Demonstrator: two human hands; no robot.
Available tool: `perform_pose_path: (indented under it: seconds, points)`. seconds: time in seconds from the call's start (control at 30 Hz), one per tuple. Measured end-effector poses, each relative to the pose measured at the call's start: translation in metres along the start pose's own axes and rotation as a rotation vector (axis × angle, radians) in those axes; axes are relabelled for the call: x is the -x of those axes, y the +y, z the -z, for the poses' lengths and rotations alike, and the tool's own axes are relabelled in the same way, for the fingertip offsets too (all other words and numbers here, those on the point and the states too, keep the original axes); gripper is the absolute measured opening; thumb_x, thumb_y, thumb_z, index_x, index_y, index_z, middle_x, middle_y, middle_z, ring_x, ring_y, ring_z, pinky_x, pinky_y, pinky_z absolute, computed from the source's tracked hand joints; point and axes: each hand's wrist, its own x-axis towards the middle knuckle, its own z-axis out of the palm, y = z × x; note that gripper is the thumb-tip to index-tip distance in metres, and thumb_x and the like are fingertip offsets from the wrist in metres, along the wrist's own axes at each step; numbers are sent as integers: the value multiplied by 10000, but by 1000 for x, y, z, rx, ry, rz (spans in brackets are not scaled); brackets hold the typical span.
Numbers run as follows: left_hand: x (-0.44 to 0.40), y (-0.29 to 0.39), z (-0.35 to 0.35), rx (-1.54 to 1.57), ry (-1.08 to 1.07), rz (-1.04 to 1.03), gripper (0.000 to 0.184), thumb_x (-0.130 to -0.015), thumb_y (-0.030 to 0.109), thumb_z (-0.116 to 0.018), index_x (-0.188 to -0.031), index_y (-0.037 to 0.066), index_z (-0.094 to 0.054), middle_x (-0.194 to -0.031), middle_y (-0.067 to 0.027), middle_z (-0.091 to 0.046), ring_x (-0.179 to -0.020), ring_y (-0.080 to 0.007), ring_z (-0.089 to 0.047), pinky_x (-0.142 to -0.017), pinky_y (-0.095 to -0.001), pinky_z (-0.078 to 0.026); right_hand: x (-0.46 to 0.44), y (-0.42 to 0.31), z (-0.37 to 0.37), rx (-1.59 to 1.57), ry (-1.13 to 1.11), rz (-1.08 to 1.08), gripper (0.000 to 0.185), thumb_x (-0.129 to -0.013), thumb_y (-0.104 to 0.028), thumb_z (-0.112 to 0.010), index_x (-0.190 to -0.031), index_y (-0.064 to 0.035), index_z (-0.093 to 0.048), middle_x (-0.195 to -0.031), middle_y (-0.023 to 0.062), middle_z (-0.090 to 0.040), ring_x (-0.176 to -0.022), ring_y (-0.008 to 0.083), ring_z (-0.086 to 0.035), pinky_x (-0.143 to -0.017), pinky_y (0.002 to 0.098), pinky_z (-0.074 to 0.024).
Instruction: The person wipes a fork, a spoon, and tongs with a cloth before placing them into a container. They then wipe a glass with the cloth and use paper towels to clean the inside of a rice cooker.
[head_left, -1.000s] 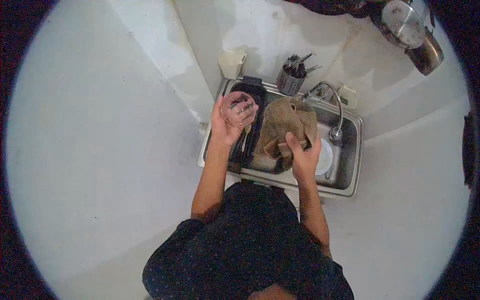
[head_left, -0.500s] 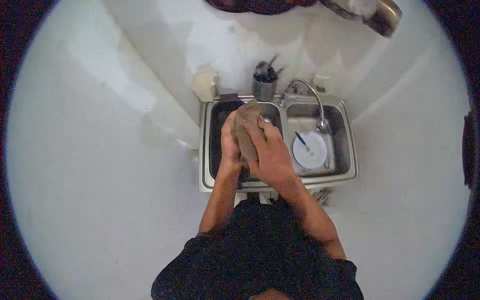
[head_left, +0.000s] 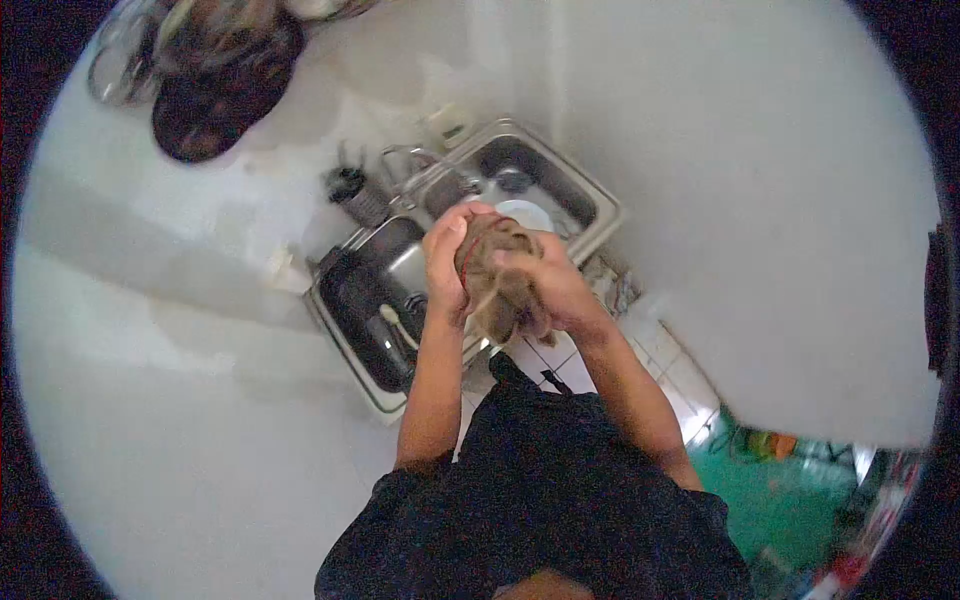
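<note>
Muted light; grainy; motion-blurred; corners black

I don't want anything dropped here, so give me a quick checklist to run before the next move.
1. Left hand steady on the cloth: ok, its grip wraps one side of the bundle.
2. Right hand on the cloth too: ok, it presses from the other side.
3. Bundle's contents seen clearly: cannot tell, only a thin reddish edge shows.
4. Right basin free of dishes: not ok, a plate lies there.
5. Left basin free of utensils: not ok, a pale one lies there.
6. Faucet off: cannot tell, too blurred.
</note>
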Motion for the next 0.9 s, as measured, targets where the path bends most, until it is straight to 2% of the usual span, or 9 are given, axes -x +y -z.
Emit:
perform_pose_path:
  seconds: [0.1,0.23,0.27,0.47,0.57,0.67,0.77,0.8,0.9]
  points:
    - [-7,-30,-75,98,15,76,416,-896,337,-532,-1065,-31,-624,-992,-124,-663,-899,-215,-638,-854,-322,-497,74,-43,18,-158,492,77,338,-882,-180,-649,-1141,34,-615,-1059,107,-664,-954,170,-629,-848,331,-507]
    - [21,-54,-181,-4,-319,168,426,-923,374,-490,-1100,4,-606,-1027,-130,-662,-982,-242,-625,-901,-383,-486,164,-74,80,1211,581,641,488,-725,-126,-691,-1192,-26,-593,-1129,162,-636,-995,343,-640,-869,421,-521]
    - [33,-60,-208,-21,-366,184,415,-926,355,-491,-1088,-7,-612,-1004,-123,-664,-946,-224,-623,-870,-360,-488,186,-75,93,1287,660,670,553,-660,-129,-688,-1199,-60,-589,-1133,176,-606,-1019,398,-602,-849,470,-522]
    - [117,-119,-346,0,-693,251,340,-939,254,-495,-1028,-38,-643,-907,-100,-672,-802,-151,-615,-749,-271,-494,333,-88,141,1578,1025,478,451,-656,-60,-685,-1098,-81,-602,-1011,140,-611,-909,369,-614,-776,456,-517]
    - [162,-132,-397,-39,-880,264,340,-931,245,-501,-1034,-47,-642,-904,-99,-673,-797,-149,-619,-749,-272,-495,402,-89,138,1340,1223,300,402,-674,-74,-681,-1069,-72,-605,-1007,151,-628,-880,386,-622,-764,437,-522]
    - [202,-155,-446,26,-1058,332,360,-934,256,-491,-1047,-54,-636,-914,-113,-675,-815,-169,-629,-760,-289,-504,460,-80,161,1094,1339,263,324,-761,-105,-673,-1072,-43,-609,-972,124,-659,-816,323,-653,-746,384,-527]
    - [235,-194,-484,200,-1113,601,385,-948,273,-468,-1072,-56,-624,-953,-134,-676,-854,-195,-638,-788,-311,-512,505,-54,192,319,1389,528,291,-846,-154,-665,-1087,0,-611,-946,86,-669,-786,224,-658,-742,328,-528]
    - [248,-205,-497,221,-1112,668,395,-954,285,-461,-1079,-54,-621,-970,-140,-675,-868,-202,-640,-798,-319,-515,520,-71,175,-69,1288,697,313,-886,-170,-650,-1123,30,-606,-955,62,-651,-811,148,-634,-747,302,-531]
    - [265,-235,-535,246,-1145,821,414,-965,318,-454,-1083,-46,-614,-1010,-144,-671,-902,-206,-640,-821,-331,-518,538,-70,192,-464,1491,856,278,-867,-165,-683,-1058,30,-632,-957,70,-659,-877,153,-648,-767,319,-533]
